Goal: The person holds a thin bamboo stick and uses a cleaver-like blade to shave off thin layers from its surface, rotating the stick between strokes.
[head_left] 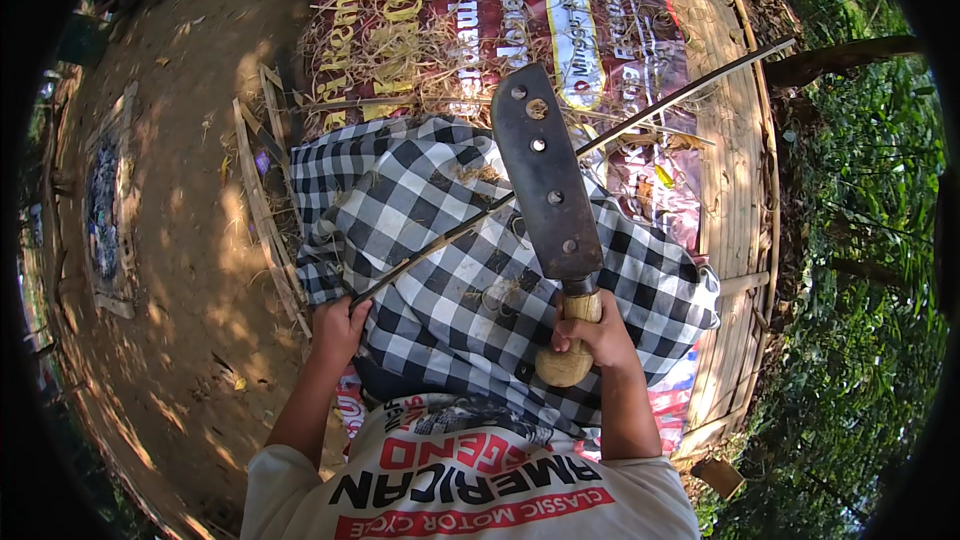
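Dark pierced knife blade [547,173], pale bulbous wooden handle [563,368], slender dark strip [440,244]

Yellow and white letters and digits run over the red banner [490,30], dark ones over its pale strip [577,30]; the shirt [470,470] bears black, red and white lettering.

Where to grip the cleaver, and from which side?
Probably the wooden handle, from the wearer's side, where the right hand holds it. The handle end points toward the body, the dark blade away; the bulbous butt should help resist slipping.
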`<state>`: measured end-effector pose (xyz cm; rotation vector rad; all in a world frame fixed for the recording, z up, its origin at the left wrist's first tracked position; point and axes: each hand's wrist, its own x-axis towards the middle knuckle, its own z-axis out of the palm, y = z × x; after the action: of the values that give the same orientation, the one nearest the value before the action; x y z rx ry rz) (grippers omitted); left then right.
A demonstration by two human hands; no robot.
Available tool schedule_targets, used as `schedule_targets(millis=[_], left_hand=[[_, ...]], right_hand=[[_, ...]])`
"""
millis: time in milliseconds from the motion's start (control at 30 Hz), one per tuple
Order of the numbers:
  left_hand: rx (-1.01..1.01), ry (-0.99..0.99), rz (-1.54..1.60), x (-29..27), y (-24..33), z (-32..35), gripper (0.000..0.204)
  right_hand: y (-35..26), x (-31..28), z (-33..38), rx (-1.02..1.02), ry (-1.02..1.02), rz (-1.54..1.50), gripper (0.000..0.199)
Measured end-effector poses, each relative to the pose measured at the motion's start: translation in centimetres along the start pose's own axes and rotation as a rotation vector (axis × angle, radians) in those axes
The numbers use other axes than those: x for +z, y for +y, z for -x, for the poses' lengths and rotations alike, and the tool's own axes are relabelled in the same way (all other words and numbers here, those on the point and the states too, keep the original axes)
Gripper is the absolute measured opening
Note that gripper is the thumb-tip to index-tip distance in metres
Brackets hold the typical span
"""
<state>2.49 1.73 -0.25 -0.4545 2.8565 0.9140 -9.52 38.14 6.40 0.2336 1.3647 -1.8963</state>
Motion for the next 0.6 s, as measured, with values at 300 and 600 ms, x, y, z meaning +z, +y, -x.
schedule_targets(millis=[300,600], left_hand=[[-0.014,-0.042,-0.016,0.0,-0.4,-0.2,0.049],[-0.003,-0.01,-0.048,0.0,0.2,-0.5,0.05]], right_hand=[[2.1,1.1,-0.4,0.101,-0.131,0.163,0.018],[3.3,2.2,-0.6,0.161,-0.099,0.179,0.015]])
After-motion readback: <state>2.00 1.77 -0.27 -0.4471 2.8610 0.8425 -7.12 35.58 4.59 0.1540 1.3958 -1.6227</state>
